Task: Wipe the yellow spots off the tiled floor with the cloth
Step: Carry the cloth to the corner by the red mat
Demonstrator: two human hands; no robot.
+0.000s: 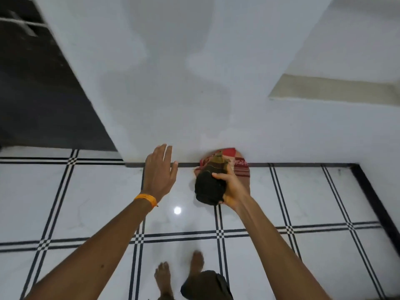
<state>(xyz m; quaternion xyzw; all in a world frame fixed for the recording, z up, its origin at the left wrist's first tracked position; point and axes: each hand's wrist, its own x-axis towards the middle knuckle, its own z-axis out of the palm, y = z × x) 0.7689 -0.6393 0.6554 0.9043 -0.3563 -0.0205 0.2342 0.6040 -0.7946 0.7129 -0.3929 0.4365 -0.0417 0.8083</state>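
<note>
Your right hand [230, 189] is clamped around a bunched dark cloth [208, 187], its red patterned end trailing toward the wall [194, 83], held up off the tiled floor [97, 191], probably wadded to give a firm wiping pad. Your left hand [160, 169] is empty, fingers spread, near the wall base, likely for balance. No yellow spots visible from here.

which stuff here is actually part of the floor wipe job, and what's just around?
Job:
- cloth, bunched in right hand
- tiled floor; no yellow spots visible
- left hand, open, empty

Just around:
- white wall
- orange wristband
- bare feet
</note>
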